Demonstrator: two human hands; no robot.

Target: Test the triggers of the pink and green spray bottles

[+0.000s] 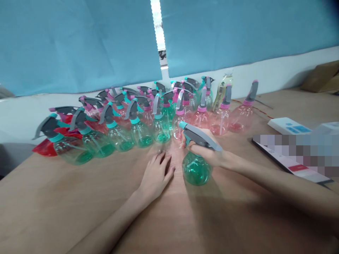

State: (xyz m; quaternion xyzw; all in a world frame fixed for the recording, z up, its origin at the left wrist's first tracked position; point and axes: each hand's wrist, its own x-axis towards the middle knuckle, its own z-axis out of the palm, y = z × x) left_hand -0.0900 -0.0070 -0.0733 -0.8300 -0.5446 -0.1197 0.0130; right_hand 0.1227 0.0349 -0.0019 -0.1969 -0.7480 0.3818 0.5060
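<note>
My right hand [209, 150] is wrapped round the neck of a green spray bottle [197, 170] with a grey and turquoise trigger head, its nozzle pointing left. Flat on the wooden table [79, 204], my left hand [156, 173] lies with its fingers spread and nothing in it, left of that bottle. Behind both hands stand several more spray bottles in rows. Green ones with turquoise collars, such as one green bottle [143, 135], fill the front left. Pink ones with pink collars, such as one pink bottle [220, 121], stand at the right.
Red plastic pieces [46, 147] lie at the far left. A clear labelled bottle [224, 90] stands behind the pink ones. To the right are a white device [288, 126], a dark-edged flat item [293, 164], thin wires and a cardboard box [321, 77]. Blue sheeting [79, 46] hangs behind.
</note>
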